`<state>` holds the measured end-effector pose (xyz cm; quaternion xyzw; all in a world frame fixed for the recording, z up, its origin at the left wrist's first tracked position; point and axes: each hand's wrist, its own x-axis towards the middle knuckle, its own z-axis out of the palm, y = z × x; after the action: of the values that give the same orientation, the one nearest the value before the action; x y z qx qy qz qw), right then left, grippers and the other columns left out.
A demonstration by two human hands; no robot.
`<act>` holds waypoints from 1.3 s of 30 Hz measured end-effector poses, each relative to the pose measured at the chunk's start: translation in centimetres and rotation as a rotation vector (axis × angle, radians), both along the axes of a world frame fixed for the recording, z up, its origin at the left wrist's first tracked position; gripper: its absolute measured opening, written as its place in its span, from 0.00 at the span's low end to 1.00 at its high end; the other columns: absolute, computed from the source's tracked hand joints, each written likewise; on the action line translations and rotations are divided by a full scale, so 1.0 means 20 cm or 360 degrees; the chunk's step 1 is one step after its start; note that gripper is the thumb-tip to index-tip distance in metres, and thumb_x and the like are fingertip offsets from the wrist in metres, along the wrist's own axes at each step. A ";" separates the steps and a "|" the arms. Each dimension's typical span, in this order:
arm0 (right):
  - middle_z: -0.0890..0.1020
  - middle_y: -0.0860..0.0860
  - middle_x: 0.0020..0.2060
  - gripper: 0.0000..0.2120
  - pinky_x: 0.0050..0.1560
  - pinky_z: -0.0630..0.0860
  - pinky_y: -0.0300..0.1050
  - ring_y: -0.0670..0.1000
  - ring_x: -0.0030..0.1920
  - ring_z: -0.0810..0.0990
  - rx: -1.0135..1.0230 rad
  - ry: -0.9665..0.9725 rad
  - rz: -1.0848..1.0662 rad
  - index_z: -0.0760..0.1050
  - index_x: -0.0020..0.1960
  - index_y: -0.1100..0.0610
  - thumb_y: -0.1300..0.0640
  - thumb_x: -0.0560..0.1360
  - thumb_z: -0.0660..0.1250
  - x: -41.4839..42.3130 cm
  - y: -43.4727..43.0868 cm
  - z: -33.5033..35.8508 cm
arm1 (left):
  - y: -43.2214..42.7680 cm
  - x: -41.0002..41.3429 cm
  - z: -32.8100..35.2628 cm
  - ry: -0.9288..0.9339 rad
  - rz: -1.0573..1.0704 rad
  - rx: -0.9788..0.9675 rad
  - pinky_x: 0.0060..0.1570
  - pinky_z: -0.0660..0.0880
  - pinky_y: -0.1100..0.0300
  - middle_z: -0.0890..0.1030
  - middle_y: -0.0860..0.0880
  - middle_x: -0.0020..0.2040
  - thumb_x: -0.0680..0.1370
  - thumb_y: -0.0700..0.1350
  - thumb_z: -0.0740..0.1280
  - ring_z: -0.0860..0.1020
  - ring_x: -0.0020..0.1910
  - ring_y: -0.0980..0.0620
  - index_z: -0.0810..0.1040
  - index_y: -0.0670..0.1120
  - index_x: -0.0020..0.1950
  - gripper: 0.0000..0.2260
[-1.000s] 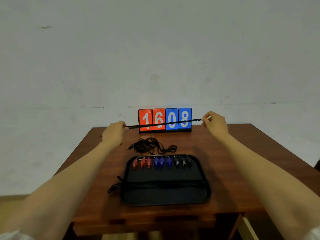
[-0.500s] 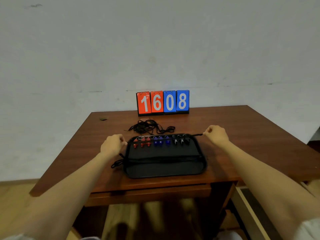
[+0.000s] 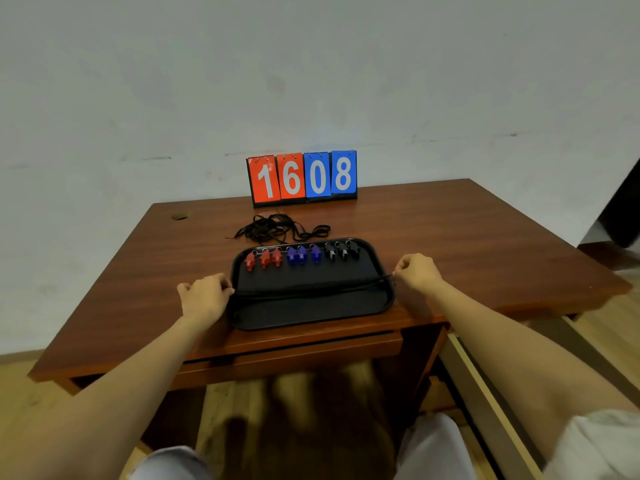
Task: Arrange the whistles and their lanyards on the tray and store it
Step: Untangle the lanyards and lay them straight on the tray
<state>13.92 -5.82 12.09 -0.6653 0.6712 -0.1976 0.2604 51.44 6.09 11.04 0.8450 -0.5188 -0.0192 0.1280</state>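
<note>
A black tray (image 3: 311,311) lies near the table's front edge. Along its far side stand three red whistles (image 3: 264,259), three blue whistles (image 3: 302,254) and three black whistles (image 3: 343,251) in a row. A black lanyard (image 3: 311,289) is stretched straight across the tray's middle, on or just above other lanyards lying there. My left hand (image 3: 204,296) pinches its left end at the tray's left rim. My right hand (image 3: 417,273) pinches its right end at the right rim. A tangle of loose black lanyards (image 3: 277,230) lies on the table behind the tray.
A flip scoreboard (image 3: 303,178) reading 1608 stands at the back of the brown wooden table (image 3: 467,244), against a pale wall. A drawer front sits under the table's near edge. Wooden floor shows below and to the right.
Both hands have brought the taut lanyard down from in front of the scoreboard, over the whistle row, to the tray's middle. The camera has tilted downward.
</note>
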 end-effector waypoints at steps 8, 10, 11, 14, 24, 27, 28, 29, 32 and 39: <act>0.82 0.53 0.40 0.07 0.42 0.78 0.48 0.54 0.40 0.79 0.0050 0.0021 -0.0014 0.77 0.37 0.57 0.59 0.74 0.68 0.02 0.01 -0.07 | 0.03 0.00 -0.06 -0.0117 -0.0016 -0.0058 0.55 0.60 0.50 0.81 0.49 0.47 0.79 0.47 0.64 0.75 0.53 0.45 0.80 0.51 0.47 0.05; 0.81 0.53 0.38 0.09 0.41 0.78 0.48 0.53 0.39 0.79 0.0066 0.0029 -0.0019 0.75 0.36 0.57 0.59 0.74 0.69 0.02 0.01 -0.08 | 0.04 0.00 -0.07 -0.0121 -0.0027 -0.0061 0.55 0.60 0.50 0.81 0.49 0.48 0.79 0.47 0.64 0.74 0.55 0.44 0.80 0.51 0.48 0.05; 0.80 0.52 0.37 0.10 0.39 0.77 0.47 0.53 0.37 0.78 0.0069 0.0036 -0.0022 0.74 0.35 0.56 0.59 0.74 0.69 0.02 0.01 -0.09 | 0.04 -0.01 -0.07 -0.0128 -0.0032 -0.0065 0.55 0.60 0.50 0.80 0.49 0.49 0.79 0.47 0.64 0.74 0.55 0.44 0.80 0.51 0.48 0.06; 0.79 0.51 0.36 0.10 0.35 0.74 0.45 0.51 0.34 0.76 0.0065 0.0044 -0.0034 0.74 0.36 0.55 0.58 0.75 0.69 0.02 0.01 -0.11 | 0.04 -0.01 -0.07 -0.0141 -0.0045 -0.0068 0.55 0.60 0.50 0.79 0.48 0.50 0.79 0.47 0.64 0.73 0.56 0.44 0.80 0.51 0.48 0.06; 0.77 0.51 0.40 0.05 0.35 0.71 0.45 0.52 0.37 0.75 -0.0002 0.0043 -0.0013 0.72 0.43 0.55 0.57 0.75 0.68 0.02 0.02 -0.14 | 0.06 -0.05 -0.09 -0.0228 -0.0077 0.0001 0.61 0.59 0.48 0.74 0.47 0.59 0.78 0.48 0.63 0.66 0.63 0.44 0.79 0.52 0.56 0.08; 0.74 0.52 0.48 0.06 0.41 0.74 0.48 0.55 0.45 0.76 -0.0082 0.0108 0.0048 0.72 0.46 0.55 0.57 0.74 0.69 0.02 0.02 -0.14 | 0.06 -0.08 -0.09 -0.0236 -0.0145 -0.0046 0.62 0.58 0.47 0.72 0.47 0.59 0.78 0.48 0.64 0.64 0.64 0.44 0.76 0.51 0.58 0.10; 0.73 0.53 0.50 0.07 0.43 0.74 0.49 0.56 0.46 0.75 -0.0112 0.0151 0.0072 0.72 0.47 0.55 0.57 0.74 0.69 0.03 0.03 -0.13 | 0.06 -0.09 -0.09 -0.0239 -0.0177 -0.0053 0.62 0.58 0.47 0.72 0.47 0.59 0.78 0.48 0.65 0.64 0.64 0.44 0.75 0.51 0.59 0.10; 0.71 0.53 0.52 0.07 0.43 0.74 0.49 0.56 0.48 0.74 -0.0142 0.0191 0.0097 0.72 0.49 0.56 0.57 0.74 0.69 0.04 0.03 -0.13 | 0.05 -0.11 -0.09 -0.0248 -0.0213 -0.0049 0.62 0.58 0.47 0.72 0.47 0.60 0.77 0.48 0.65 0.64 0.64 0.44 0.75 0.51 0.59 0.11; 0.72 0.55 0.55 0.09 0.47 0.74 0.50 0.58 0.54 0.73 -0.0258 0.0323 0.0203 0.73 0.54 0.57 0.59 0.74 0.68 0.07 0.04 -0.12 | 0.04 -0.15 -0.10 -0.0280 -0.0315 -0.0028 0.63 0.57 0.47 0.71 0.48 0.61 0.77 0.48 0.66 0.64 0.65 0.45 0.74 0.51 0.60 0.12; 0.74 0.54 0.60 0.14 0.60 0.72 0.50 0.55 0.62 0.71 -0.0330 0.0378 0.0635 0.73 0.61 0.57 0.58 0.76 0.67 0.29 0.05 -0.05 | -0.06 -0.22 -0.10 -0.0169 -0.0471 -0.0121 0.62 0.56 0.49 0.72 0.50 0.60 0.77 0.49 0.65 0.64 0.66 0.47 0.75 0.52 0.59 0.11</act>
<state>19.72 -4.90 11.12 -0.8263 0.5287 -0.1306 0.1440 46.96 4.89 8.99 0.7537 -0.6441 0.0264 0.1281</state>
